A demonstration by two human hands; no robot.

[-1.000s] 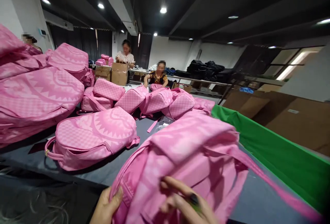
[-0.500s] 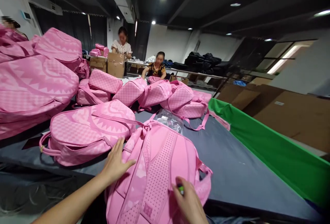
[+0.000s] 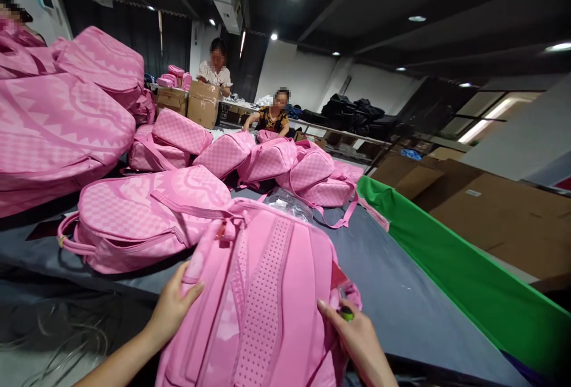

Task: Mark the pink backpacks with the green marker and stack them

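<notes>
A pink backpack lies in front of me with its padded back panel and dotted mesh strip facing up. My left hand grips its left side, the thumb on top and the fingers around the edge. On the right side, my right hand has its thumb on the panel and its fingers around the edge. Tucked in that hand is a small green-and-black object, mostly hidden. A red tag shows by the right side. Another pink backpack lies to the left, front up.
The grey-covered table ends at a green cloth edge on the right. Several pink bags line the far side, beside a clear plastic bag. Large pink backpacks pile up at left. Cardboard stands right; co-workers are behind.
My left hand has moved down and left onto the backpack's left side. My right hand has moved right from the back panel to its right edge. Red tags have come into sight.
</notes>
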